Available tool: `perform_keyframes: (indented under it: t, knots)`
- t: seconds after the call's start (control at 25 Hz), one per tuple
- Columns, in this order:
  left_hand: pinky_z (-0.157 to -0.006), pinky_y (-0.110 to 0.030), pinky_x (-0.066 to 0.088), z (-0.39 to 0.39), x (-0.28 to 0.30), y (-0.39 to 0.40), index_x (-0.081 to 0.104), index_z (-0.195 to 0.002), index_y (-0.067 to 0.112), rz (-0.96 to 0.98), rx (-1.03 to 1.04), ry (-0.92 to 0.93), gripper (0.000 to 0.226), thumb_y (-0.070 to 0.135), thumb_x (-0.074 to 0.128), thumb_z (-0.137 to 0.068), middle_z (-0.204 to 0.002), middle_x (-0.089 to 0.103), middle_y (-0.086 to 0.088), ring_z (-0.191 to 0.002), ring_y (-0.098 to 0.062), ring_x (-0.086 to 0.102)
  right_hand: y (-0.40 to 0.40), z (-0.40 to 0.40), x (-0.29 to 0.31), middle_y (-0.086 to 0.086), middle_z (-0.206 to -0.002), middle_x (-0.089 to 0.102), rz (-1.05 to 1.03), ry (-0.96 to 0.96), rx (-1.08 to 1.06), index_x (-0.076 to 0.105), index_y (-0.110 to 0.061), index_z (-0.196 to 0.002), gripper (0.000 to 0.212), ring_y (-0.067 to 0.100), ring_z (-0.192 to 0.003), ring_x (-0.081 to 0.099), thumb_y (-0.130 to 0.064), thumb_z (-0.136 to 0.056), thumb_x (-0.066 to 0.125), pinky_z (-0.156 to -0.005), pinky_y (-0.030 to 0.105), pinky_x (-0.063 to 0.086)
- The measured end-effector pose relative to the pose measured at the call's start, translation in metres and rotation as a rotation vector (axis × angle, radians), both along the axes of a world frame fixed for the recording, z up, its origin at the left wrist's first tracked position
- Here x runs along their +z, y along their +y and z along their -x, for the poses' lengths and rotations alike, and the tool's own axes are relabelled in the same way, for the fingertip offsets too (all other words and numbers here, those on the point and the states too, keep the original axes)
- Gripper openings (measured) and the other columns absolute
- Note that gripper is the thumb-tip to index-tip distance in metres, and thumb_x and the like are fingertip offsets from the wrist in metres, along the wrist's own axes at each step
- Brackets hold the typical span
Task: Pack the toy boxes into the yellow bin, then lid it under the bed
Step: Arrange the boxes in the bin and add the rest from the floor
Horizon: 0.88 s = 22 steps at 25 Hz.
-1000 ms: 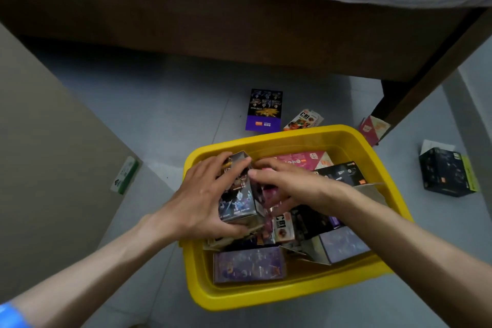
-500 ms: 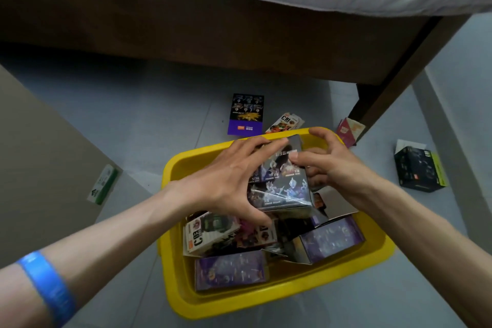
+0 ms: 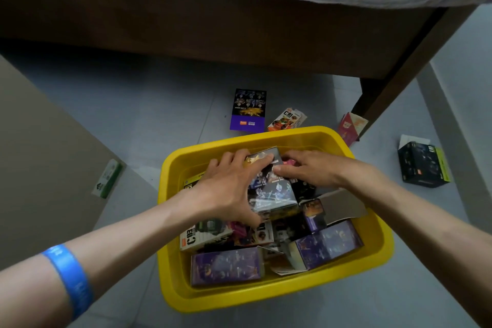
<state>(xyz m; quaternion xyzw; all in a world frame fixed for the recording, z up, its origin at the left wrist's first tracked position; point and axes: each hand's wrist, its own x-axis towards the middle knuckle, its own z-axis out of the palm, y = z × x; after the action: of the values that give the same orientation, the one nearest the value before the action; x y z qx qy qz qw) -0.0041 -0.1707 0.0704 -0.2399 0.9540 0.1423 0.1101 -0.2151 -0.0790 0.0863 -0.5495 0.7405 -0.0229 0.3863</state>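
Dark toy box [image 3: 271, 186] sits on top of the pile at the far side of the yellow bin [image 3: 277, 298], left hand [image 3: 229, 189] fingers spread and clamped across it, right hand [image 3: 311, 170] fingers pinching its far corner. Risk: heap looks loose and near rim height, so pushing may tip boxes out or block the lid. Floor [image 3: 149, 114] room on all sides; bed frame [image 3: 213, 32] close ahead, four boxes unpacked beyond the bin.

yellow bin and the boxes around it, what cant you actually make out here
- Head view: the dark toy box is partly covered by the left hand and right hand; its print is too blurred to read.
- Lower layers in the yellow bin are hidden by the boxes on top.
- The red box is partly behind the bin's rim.
- No lid is in view.
- Space under the bed is blocked by its wooden side.
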Motion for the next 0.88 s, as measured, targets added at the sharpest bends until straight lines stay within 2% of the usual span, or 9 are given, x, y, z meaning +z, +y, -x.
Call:
perform_keyframes:
  t: [0.12, 0.24, 0.32, 0.44, 0.52, 0.6, 0.72, 0.76, 0.88]
  knots:
    - [-0.100, -0.047, 0.031, -0.001, 0.004, 0.001, -0.007, -0.149, 0.050, 0.001, -0.020, -0.009, 0.126, 0.070, 0.069, -0.051, -0.151, 0.020, 0.000, -0.131, -0.029, 0.025, 0.005, 0.000, 0.002, -0.005, -0.137, 0.060, 0.003, -0.026, 0.033, 0.059, -0.032, -0.133, 0.064, 0.018, -0.123, 0.054, -0.075, -0.089, 0.039, -0.100, 0.036, 0.042]
    - [-0.104, -0.049, 0.030, -0.002, 0.005, -0.001, -0.008, -0.149, 0.050, 0.016, -0.011, -0.020, 0.126, 0.067, 0.071, -0.053, -0.153, 0.017, -0.001, -0.135, -0.030, 0.022, 0.020, 0.004, 0.001, -0.016, -0.101, 0.066, 0.076, -0.129, -0.014, 0.067, -0.041, -0.096, 0.034, 0.009, -0.096, 0.061, -0.068, -0.091, 0.046, -0.082, 0.030, 0.044]
    - [-0.106, -0.049, 0.029, 0.005, 0.007, -0.006, -0.006, -0.151, 0.047, 0.042, -0.001, -0.052, 0.127, 0.066, 0.075, -0.054, -0.153, 0.018, -0.002, -0.137, -0.031, 0.022, 0.028, 0.007, -0.001, -0.016, -0.105, 0.066, 0.045, -0.107, 0.032, 0.068, -0.042, -0.105, 0.024, 0.008, -0.099, 0.060, -0.058, -0.095, 0.053, -0.084, 0.031, 0.047]
    - [-0.108, -0.049, 0.029, 0.012, 0.009, -0.004, -0.007, -0.152, 0.043, 0.084, -0.014, -0.073, 0.128, 0.066, 0.076, -0.056, -0.153, 0.019, -0.007, -0.136, -0.034, 0.024, 0.035, 0.009, 0.000, -0.011, -0.127, 0.062, 0.104, -0.079, -0.011, 0.062, -0.037, -0.129, 0.042, 0.010, -0.113, 0.057, -0.058, -0.095, 0.052, -0.096, 0.034, 0.047]
    - [-0.108, -0.050, 0.029, 0.006, 0.003, 0.003, -0.010, -0.151, 0.042, 0.143, -0.025, -0.076, 0.128, 0.068, 0.074, -0.057, -0.156, 0.017, -0.010, -0.136, -0.036, 0.025, 0.037, 0.010, 0.009, -0.015, -0.127, 0.060, 0.202, -0.240, -0.120, 0.057, -0.038, -0.133, 0.057, 0.007, -0.114, 0.057, -0.070, -0.086, 0.051, -0.094, 0.030, 0.048]
    - [-0.106, -0.051, 0.030, 0.002, -0.002, 0.005, -0.011, -0.150, 0.043, 0.171, -0.022, -0.073, 0.129, 0.071, 0.071, -0.055, -0.156, 0.016, -0.011, -0.135, -0.036, 0.025, 0.042, 0.007, 0.015, -0.021, -0.124, 0.058, 0.140, -0.264, -0.050, 0.053, -0.047, -0.133, 0.067, 0.004, -0.113, 0.056, -0.081, -0.076, 0.054, -0.092, 0.027, 0.049]
    - [-0.105, -0.052, 0.029, 0.011, 0.000, -0.008, -0.007, -0.149, 0.047, 0.144, -0.013, -0.094, 0.127, 0.070, 0.071, -0.053, -0.153, 0.020, -0.007, -0.135, -0.033, 0.024, 0.054, -0.005, 0.001, -0.012, -0.126, 0.053, -0.002, 0.121, 0.220, 0.055, -0.045, -0.129, 0.069, 0.012, -0.115, 0.052, -0.081, -0.070, 0.054, -0.096, 0.034, 0.049]
    - [-0.106, -0.054, 0.028, 0.014, 0.003, -0.014, -0.006, -0.149, 0.048, 0.151, -0.012, -0.109, 0.126, 0.068, 0.073, -0.053, -0.154, 0.019, -0.006, -0.137, -0.033, 0.022, 0.054, -0.009, -0.003, -0.010, -0.123, 0.056, 0.018, 0.157, 0.242, 0.058, -0.041, -0.124, 0.066, 0.014, -0.111, 0.054, -0.079, -0.071, 0.054, -0.094, 0.037, 0.051]
    - [-0.110, -0.062, 0.020, 0.022, 0.015, -0.038, -0.006, -0.152, 0.044, 0.279, -0.057, -0.167, 0.124, 0.070, 0.073, -0.060, -0.163, 0.002, -0.007, -0.146, -0.037, 0.007, 0.046, -0.012, -0.005, -0.009, -0.109, 0.067, 0.178, 0.060, 0.148, 0.063, -0.034, -0.116, 0.049, 0.012, -0.096, 0.060, -0.071, -0.086, 0.052, -0.083, 0.039, 0.054]
